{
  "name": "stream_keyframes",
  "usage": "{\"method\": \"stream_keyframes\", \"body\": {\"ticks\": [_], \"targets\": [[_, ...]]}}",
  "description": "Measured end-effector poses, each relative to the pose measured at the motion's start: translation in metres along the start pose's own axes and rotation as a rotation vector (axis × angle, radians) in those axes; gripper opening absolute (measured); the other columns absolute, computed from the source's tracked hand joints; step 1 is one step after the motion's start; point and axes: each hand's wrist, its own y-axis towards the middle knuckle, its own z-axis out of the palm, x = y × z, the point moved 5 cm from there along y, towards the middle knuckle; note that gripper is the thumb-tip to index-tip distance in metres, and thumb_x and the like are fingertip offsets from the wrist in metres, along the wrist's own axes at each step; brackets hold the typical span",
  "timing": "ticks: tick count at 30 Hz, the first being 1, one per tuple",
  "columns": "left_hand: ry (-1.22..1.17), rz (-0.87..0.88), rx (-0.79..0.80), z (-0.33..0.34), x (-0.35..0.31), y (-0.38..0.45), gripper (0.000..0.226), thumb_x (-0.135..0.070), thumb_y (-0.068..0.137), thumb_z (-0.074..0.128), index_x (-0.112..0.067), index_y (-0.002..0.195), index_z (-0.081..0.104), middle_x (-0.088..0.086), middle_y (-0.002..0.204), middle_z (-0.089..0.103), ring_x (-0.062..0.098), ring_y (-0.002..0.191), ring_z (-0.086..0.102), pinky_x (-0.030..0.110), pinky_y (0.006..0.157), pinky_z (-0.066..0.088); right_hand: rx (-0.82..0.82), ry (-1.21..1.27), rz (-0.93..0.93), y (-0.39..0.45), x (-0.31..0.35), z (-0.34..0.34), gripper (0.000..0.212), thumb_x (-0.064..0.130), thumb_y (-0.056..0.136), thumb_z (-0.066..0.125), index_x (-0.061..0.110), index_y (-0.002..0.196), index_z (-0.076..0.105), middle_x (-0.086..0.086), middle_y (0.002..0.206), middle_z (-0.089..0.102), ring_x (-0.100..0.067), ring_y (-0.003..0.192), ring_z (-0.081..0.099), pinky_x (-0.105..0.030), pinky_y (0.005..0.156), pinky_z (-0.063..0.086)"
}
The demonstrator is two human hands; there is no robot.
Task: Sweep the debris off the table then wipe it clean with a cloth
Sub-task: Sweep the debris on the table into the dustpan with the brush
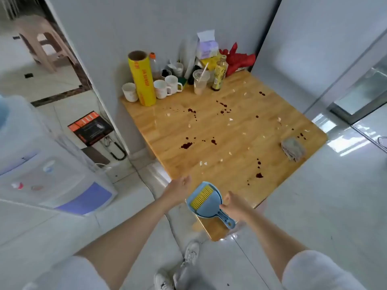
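**Ana:** Debris (230, 119), pale flakes mixed with dark red spots, lies scattered over most of the wooden table (272, 105), from mid-frame down to the lower centre. Nothing looks swept yet.

**Ben:** The blue dustpan (204, 199) with its yellow-bristled brush sits at the table's near corner. The right hand (235, 204) rests on its handle with fingers curled, though whether they grip it cannot be told. The left hand (180, 187) hovers beside it, loosely open, holding nothing.

**Ana:** Splitting brush from pan comes first, probably, then drawing flakes toward the near edge, pan held under the lip.

**Ben:** Mugs (165, 88) and bottles crowd the upper-left corner, so strokes should run away from them. The grey cloth (293, 148) lies by the right edge, near the drop, where a stroke could knock it off. Open floor lies right and below.
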Motion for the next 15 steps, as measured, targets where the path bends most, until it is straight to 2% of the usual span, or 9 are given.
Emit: {"method": "stream_keyframes", "body": {"ticks": [3,5,7,8,10,12,13,15], "targets": [[-0.101,-0.128,0.046,0.03,0.021,0.023,0.051,-0.042,0.102,0.039,-0.007,0.136,0.052,0.014,0.133,0.058,0.033,0.121,0.055,0.037,0.1,0.045,0.019,0.001,0.065,0.02,-0.014,0.019,0.02,0.035,0.096,0.052,0.015,0.094,0.056,0.0,0.076,0.059,-0.021,0.078,0.064,-0.033,0.063,0.051],[-0.268,-0.244,0.072,0.053,0.039,0.036,0.055,-0.045,0.096,0.047,-0.008,0.138,0.05,0.013,0.132,0.058,0.032,0.117,0.057,0.04,0.099,0.049,0.097,-0.001,0.082,0.021,-0.018,0.033,0.025,0.037,0.098,0.047,0.019,0.081,0.052,0.0,0.078,0.059,-0.024,0.085,0.065,-0.029,0.062,0.046],[-0.413,-0.387,0.114,0.073,0.047,0.044,0.065,-0.047,0.093,0.051,-0.011,0.146,0.035,0.01,0.134,0.051,0.03,0.117,0.054,0.038,0.094,0.049,0.081,0.066,0.088,0.026,-0.017,0.038,0.023,0.036,0.098,0.05,0.016,0.089,0.056,-0.007,0.092,0.068,-0.023,0.087,0.064,-0.032,0.07,0.049],[-0.483,-0.457,0.145,0.081,0.048,0.042,0.067,-0.047,0.094,0.052,-0.011,0.145,0.031,0.008,0.128,0.05,0.027,0.11,0.054,0.035,0.088,0.05,0.073,0.094,0.105,0.027,-0.016,0.04,0.022,0.034,0.097,0.052,0.014,0.092,0.058,-0.01,0.097,0.071,-0.023,0.086,0.064,-0.033,0.072,0.05],[-0.633,-0.524,0.197,0.096,0.048,0.041,0.05,-0.042,0.095,0.054,-0.012,0.132,0.039,0.003,0.101,0.053,0.018,0.082,0.054,0.026,0.066,0.047,0.053,0.13,0.126,0.035,-0.017,0.048,0.024,0.036,0.096,0.052,0.013,0.094,0.061,-0.01,0.1,0.073,-0.023,0.087,0.066,-0.034,0.076,0.054],[-0.724,-0.543,0.159,0.104,0.053,0.046,0.046,-0.033,0.092,0.053,-0.008,0.13,0.049,0.003,0.085,0.053,0.013,0.059,0.046,0.02,0.047,0.036,0.074,0.169,0.135,0.043,-0.02,0.057,0.028,0.041,0.096,0.049,0.017,0.101,0.063,-0.006,0.1,0.073,-0.023,0.091,0.068,-0.039,0.084,0.058],[-0.748,-0.54,0.136,0.104,0.055,0.049,0.046,-0.03,0.09,0.051,-0.008,0.13,0.052,0.005,0.085,0.052,0.014,0.056,0.043,0.02,0.045,0.033,0.083,0.22,0.14,0.044,-0.02,0.059,0.025,0.04,0.097,0.049,0.019,0.103,0.061,-0.004,0.099,0.072,-0.023,0.092,0.069,-0.041,0.085,0.059],[-0.785,-0.538,0.117,0.097,0.06,0.047,0.042,-0.026,0.09,0.049,-0.007,0.127,0.054,0.007,0.088,0.054,0.017,0.063,0.048,0.023,0.052,0.041,0.103,0.34,0.14,0.037,-0.01,0.055,0.015,0.032,0.101,0.047,0.021,0.105,0.056,-0.003,0.097,0.071,-0.02,0.09,0.07,-0.038,0.079,0.06]]}}
